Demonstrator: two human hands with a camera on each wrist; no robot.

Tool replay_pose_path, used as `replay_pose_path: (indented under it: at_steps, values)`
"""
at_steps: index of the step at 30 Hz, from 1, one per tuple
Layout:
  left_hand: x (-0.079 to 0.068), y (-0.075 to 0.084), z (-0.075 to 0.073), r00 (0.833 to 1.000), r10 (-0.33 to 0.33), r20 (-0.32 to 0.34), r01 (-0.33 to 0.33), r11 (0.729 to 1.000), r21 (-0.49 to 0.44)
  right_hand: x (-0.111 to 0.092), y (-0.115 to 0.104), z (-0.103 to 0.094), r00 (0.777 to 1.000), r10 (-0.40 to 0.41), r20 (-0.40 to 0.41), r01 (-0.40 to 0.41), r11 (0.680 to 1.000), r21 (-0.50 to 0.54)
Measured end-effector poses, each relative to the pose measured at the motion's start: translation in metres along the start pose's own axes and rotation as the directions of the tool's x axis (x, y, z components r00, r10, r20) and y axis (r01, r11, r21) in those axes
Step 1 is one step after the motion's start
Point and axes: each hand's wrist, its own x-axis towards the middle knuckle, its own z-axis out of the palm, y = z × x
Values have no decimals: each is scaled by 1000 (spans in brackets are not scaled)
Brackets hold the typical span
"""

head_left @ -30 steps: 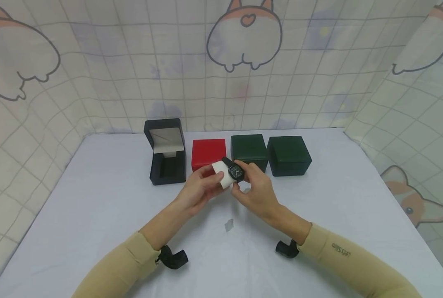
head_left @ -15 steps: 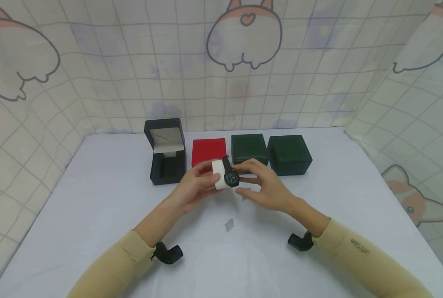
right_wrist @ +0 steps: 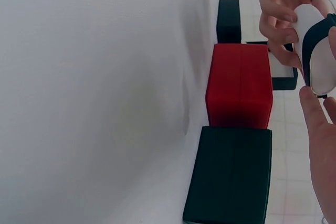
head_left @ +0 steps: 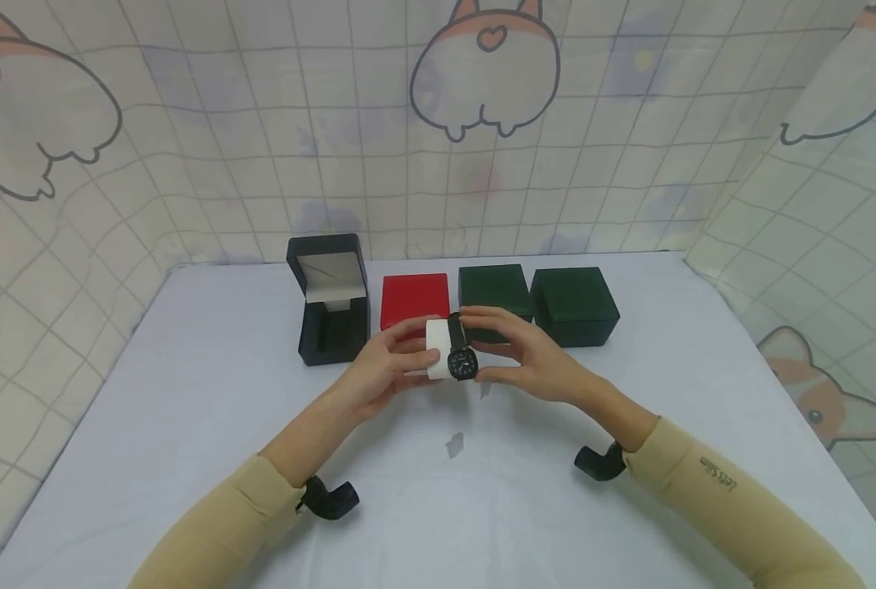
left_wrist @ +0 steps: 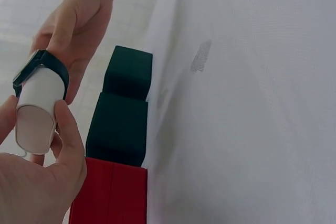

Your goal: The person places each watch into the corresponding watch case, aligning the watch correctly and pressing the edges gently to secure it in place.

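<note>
A black wristwatch point(head_left: 462, 363) with a dark strap is wrapped around a white watch cushion point(head_left: 438, 350) above the table. My left hand point(head_left: 379, 368) grips the cushion from the left, thumb on its near side. My right hand point(head_left: 533, 356) is at the watch's right side, fingertips on the strap near the top and thumb close to the dial's lower edge. In the left wrist view, the cushion's flat beige end point(left_wrist: 35, 129) faces the camera, with the strap round its far part. The right wrist view shows the strap point(right_wrist: 311, 43) and a right fingertip at its edge.
Behind the hands stands a row of boxes: an open black watch box point(head_left: 334, 331) with pale lid lining, a red box point(head_left: 415, 298), and two dark green boxes, one in the middle point(head_left: 492, 286) and one at right point(head_left: 573, 307). A patterned cloth wall point(head_left: 379, 188) rises behind.
The right hand's grip first loosened and drew back right, then its fingers returned to the watch. The watch and cushion turned more upright, the dial now lower. The left hand keeps holding.
</note>
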Motion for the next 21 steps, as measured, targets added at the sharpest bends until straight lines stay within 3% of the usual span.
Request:
replay_pose_path:
  at_steps: [9, 21]
  values:
    - [-2, 3, 1, 1000, 3, 20, -4, 998, 64, 1, 0, -2, 1000, -8, -11, 8, 1000, -17]
    - [-6, 1, 2, 1000, -16, 25, 15, 999, 29, -4, 2, 4, 998, -44, -55, 41, 998, -39]
